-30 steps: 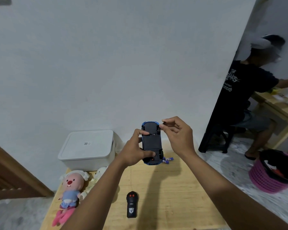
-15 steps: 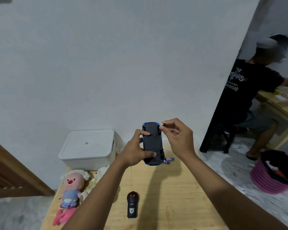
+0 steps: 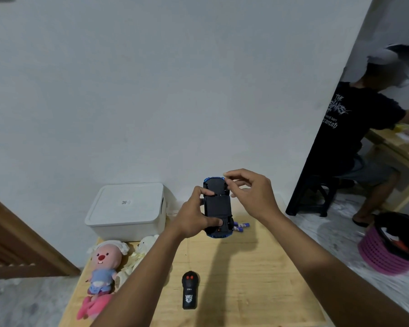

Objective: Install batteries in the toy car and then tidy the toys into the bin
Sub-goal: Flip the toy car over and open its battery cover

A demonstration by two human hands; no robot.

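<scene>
The wooden table (image 3: 246, 279) fills the lower centre of the frame. The white lidded bin (image 3: 128, 208) stands at its far left corner, lid closed. A pink plush toy (image 3: 102, 267) and a white plush toy (image 3: 143, 250) lie at the table's left edge, below the bin.

The left hand (image 3: 191, 217) grips the toy car (image 3: 217, 208) from the left. Its thumb lies across the lower part of the chassis and its forefinger across the upper part. The right hand (image 3: 253, 194) is at the car's upper right corner, fingers curled, thumb and forefinger tips close together. Whether they pinch a part of the car cannot be told.

The toy car is held in the air at the centre of the frame, above the far part of the table. Its black underside faces the camera and its long axis runs top to bottom in the frame.

The black remote control (image 3: 189, 290) lies at lower centre, well apart from the car.

The batteries (image 3: 242, 226) lie on the table just right of the car's lower end, partly hidden behind it.

Assessment: no battery is seen in the car. The left hand carries the car, so the pickup probably falls to the right hand. The batteries lie below it in the frame, on its own side of the car.
</scene>
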